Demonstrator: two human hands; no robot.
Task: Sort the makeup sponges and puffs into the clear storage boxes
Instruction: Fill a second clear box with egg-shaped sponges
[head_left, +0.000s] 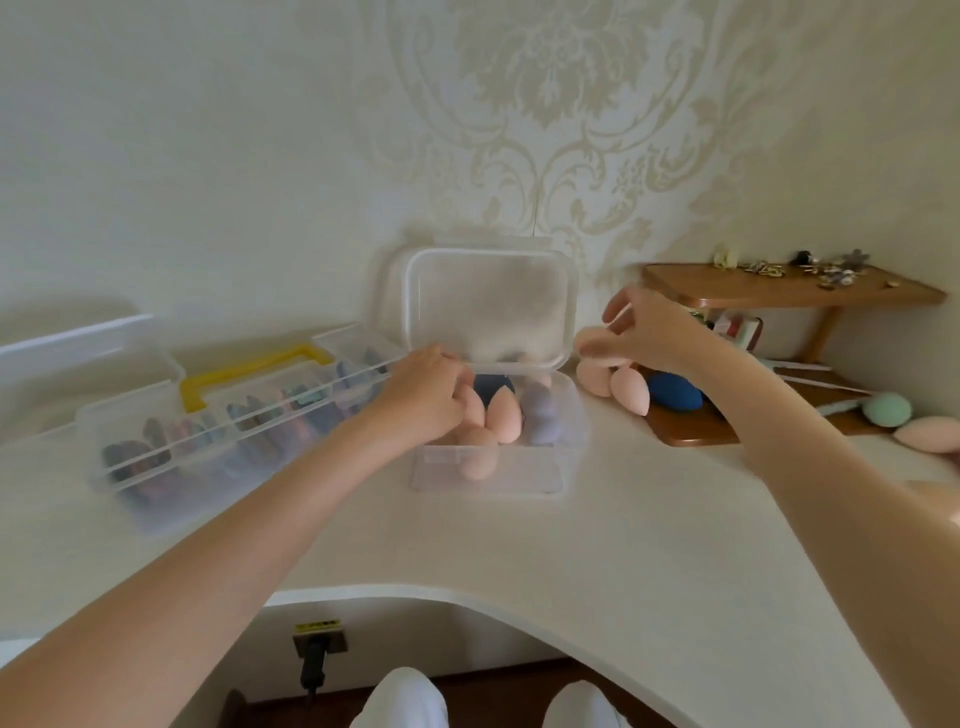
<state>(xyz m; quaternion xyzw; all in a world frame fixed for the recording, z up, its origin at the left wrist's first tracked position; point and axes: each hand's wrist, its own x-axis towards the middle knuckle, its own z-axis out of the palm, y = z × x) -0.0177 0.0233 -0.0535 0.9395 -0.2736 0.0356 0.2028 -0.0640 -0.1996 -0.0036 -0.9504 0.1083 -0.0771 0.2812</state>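
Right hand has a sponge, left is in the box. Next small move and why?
Probably carry the peach sponge that the right hand pinches leftward over the open clear box and drop it in. The lid stands up, other peach sponges already lie inside, and the left hand rests on them at the box's left side, leaving its right side free.

1. Setting: a home room, probably a dressing corner.
2. Damask wallpaper (545, 104) fills the upper frame.
3. A curved cream worktop (597, 525) spans mid-frame.
4. At right, a wooden corner shelf (789, 296) carries small trinkets (826, 270).
5. At bottom, a wall socket (318, 642).
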